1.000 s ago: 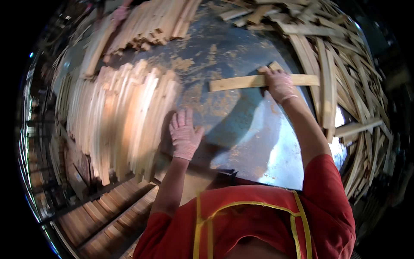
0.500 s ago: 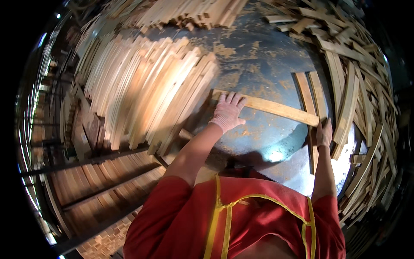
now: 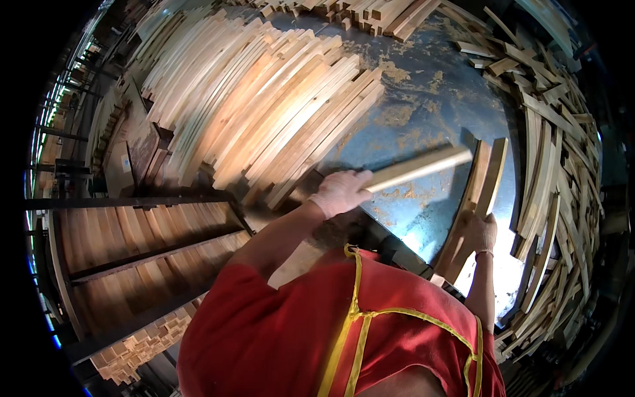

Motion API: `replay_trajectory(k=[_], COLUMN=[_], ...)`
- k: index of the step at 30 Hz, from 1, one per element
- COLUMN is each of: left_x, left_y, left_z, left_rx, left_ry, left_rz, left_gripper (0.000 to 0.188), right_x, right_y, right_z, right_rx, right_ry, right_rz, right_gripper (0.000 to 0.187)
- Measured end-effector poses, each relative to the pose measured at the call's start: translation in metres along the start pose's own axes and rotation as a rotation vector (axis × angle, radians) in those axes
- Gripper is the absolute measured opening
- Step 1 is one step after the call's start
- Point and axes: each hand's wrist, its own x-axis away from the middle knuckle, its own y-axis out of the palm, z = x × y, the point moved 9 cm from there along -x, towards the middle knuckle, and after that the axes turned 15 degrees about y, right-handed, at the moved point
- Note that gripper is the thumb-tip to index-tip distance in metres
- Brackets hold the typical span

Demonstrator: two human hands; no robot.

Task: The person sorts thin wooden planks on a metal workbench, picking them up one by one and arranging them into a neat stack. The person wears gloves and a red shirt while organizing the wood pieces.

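Note:
My left hand point(image 3: 340, 193), in a pale work glove, is closed around the near end of a wooden strip point(image 3: 420, 167). That strip angles away to the right over the metal tabletop, its far end slightly blurred. At the right, my right hand point(image 3: 480, 234), also gloved, grips the lower part of another wooden strip point(image 3: 493, 173). Directly left of it, a darker wooden strip point(image 3: 475, 188) runs down toward the near table edge. The fingers of my right hand are partly hidden behind the hand itself.
Many wooden strips point(image 3: 264, 99) lie side by side at the left. A jumbled heap of offcuts point(image 3: 562, 172) lines the right side. More stacked strips point(image 3: 370, 12) stand at the far edge. Sawdust marks the metal table point(image 3: 423, 99). A slatted wooden rack point(image 3: 132, 245) is at lower left.
The strip that lay across between both hands has swung, its far end now pointing away. My right hand has let go of its end and taken hold of a strip at the right. The view shifted.

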Motion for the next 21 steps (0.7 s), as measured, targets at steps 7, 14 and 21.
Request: replay_trajectory(k=[7,14,21], left_x=[0.034,0.002,0.070], left_y=[-0.002,0.022,-0.046], left_z=[-0.021,-0.016,-0.068], left_rx=[0.589,0.090,-0.639], left_ry=[-0.246,-0.425,-0.361], left_rz=[0.317,0.399,0.536], left_gripper=[0.065,0.058,0.081], right_x=[0.033,0.117,0.047], right_y=[0.190,0.199,0.073], right_z=[-0.076,-0.176,-0.068], right_rx=[-0.013,0.392,0.787], right_ry=[-0.125,-0.614,-0.524], right_rz=[-0.423,-0.300,0.303], right_gripper=[0.037,0.056,0.094])
